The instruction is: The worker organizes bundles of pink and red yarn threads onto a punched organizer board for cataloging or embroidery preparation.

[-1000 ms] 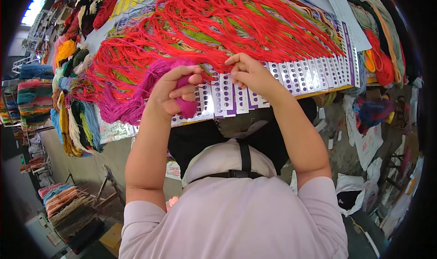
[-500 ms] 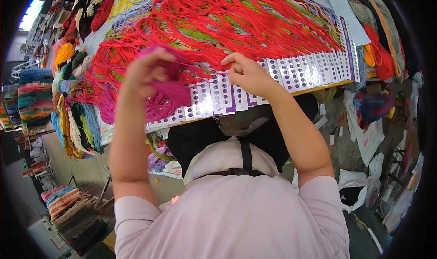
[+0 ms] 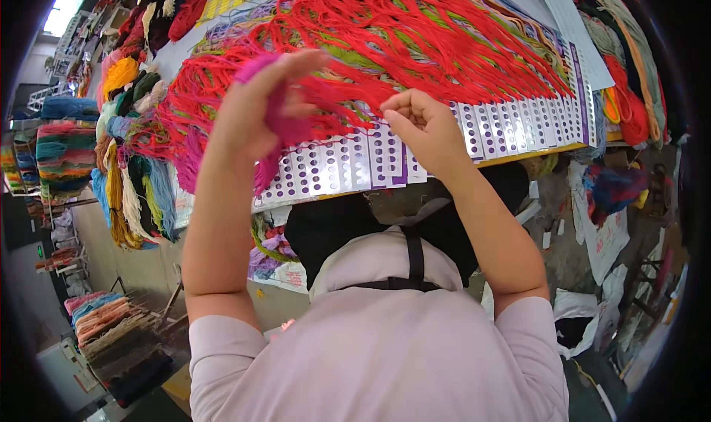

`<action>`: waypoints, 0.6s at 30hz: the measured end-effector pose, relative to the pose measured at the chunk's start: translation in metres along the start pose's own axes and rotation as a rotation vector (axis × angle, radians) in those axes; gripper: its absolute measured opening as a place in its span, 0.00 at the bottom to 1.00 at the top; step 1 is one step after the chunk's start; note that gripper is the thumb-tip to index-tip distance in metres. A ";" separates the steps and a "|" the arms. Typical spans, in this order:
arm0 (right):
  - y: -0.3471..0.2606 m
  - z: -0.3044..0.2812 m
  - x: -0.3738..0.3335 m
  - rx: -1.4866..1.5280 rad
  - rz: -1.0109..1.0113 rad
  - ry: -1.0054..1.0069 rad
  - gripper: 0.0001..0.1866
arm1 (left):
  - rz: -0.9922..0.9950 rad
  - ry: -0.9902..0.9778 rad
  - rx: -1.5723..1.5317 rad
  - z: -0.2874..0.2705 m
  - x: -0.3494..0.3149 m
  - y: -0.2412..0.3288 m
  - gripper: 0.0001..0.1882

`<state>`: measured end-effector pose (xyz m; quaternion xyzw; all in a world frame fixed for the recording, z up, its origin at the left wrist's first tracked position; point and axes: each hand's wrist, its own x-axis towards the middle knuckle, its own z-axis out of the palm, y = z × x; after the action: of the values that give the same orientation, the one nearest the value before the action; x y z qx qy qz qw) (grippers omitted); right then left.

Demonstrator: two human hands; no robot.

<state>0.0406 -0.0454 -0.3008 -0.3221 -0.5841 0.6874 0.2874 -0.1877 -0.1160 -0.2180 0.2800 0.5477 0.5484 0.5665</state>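
My left hand (image 3: 263, 107) is raised over the left part of the yarn, blurred by motion. Magenta yarn (image 3: 287, 122) hangs about its palm and wrist; its upper fingers stretch rightward while the lower ones curl. My right hand (image 3: 428, 131) is closed, thumb and forefinger tips together above the row ends of the white cards; what they pinch, if anything, is too small to tell. Long red yarn strands (image 3: 370, 22) lie across the table in a thick layer, with green ones beneath. White cards (image 3: 359, 161) with rows of dark holes line the near edge.
Skeins of several colours (image 3: 129, 192) hang off the table's left side, and more (image 3: 629, 103) at the right. A white sheet (image 3: 574, 33) lies at the far right. Stacked yarn (image 3: 118, 333) stands low left; white bags (image 3: 578, 318) are on the floor at right.
My left hand has moved up and slightly right with magenta yarn about it, its fingers stretching out. The right hand has shifted slightly right and down. The whole view has shifted a little.
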 end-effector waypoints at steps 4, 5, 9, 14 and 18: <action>-0.031 0.038 -0.006 0.125 -0.176 -0.014 0.06 | -0.093 -0.253 -0.338 0.040 -0.020 -0.025 0.25; -0.033 0.040 -0.006 0.122 -0.176 -0.014 0.06 | -0.093 -0.254 -0.341 0.044 -0.022 -0.026 0.25; -0.040 0.044 -0.012 0.184 -0.102 0.001 0.05 | -0.085 -0.241 -0.364 0.048 -0.028 -0.026 0.25; -0.039 0.046 -0.015 0.307 -0.174 -0.001 0.04 | -0.101 -0.265 -0.369 0.042 -0.029 -0.032 0.25; -0.037 0.042 -0.017 0.303 -0.105 0.010 0.02 | -0.082 -0.274 -0.387 0.039 -0.029 -0.033 0.25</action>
<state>0.0191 -0.0789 -0.2579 -0.2474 -0.4886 0.7500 0.3710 -0.1350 -0.1396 -0.2294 0.2158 0.3612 0.5766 0.7003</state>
